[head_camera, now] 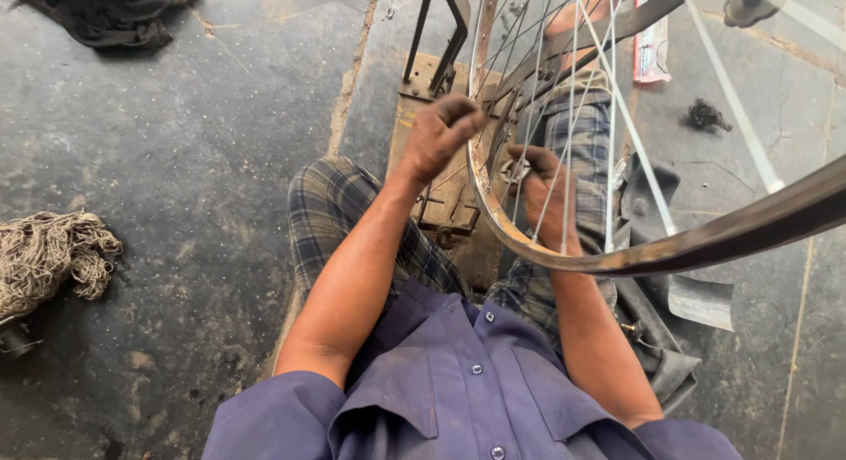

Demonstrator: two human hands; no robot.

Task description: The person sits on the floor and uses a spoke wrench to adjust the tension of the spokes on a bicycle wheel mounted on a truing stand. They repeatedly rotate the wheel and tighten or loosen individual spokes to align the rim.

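Left hand (438, 138) grips the bicycle wheel rim (529, 247) at its edge, steadying it upright over the lap. Right hand (548, 196), behind the spokes (573, 116), pinches one; hub (515, 171) just beside it.

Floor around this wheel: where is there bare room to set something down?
Mostly to the left: the grey floor between the dark cloth, the tangled twine and the checked knee. It is crowded right of the wheel rim, with a rubber tube and a fluff clump. Both hands, left and right, fill the middle.
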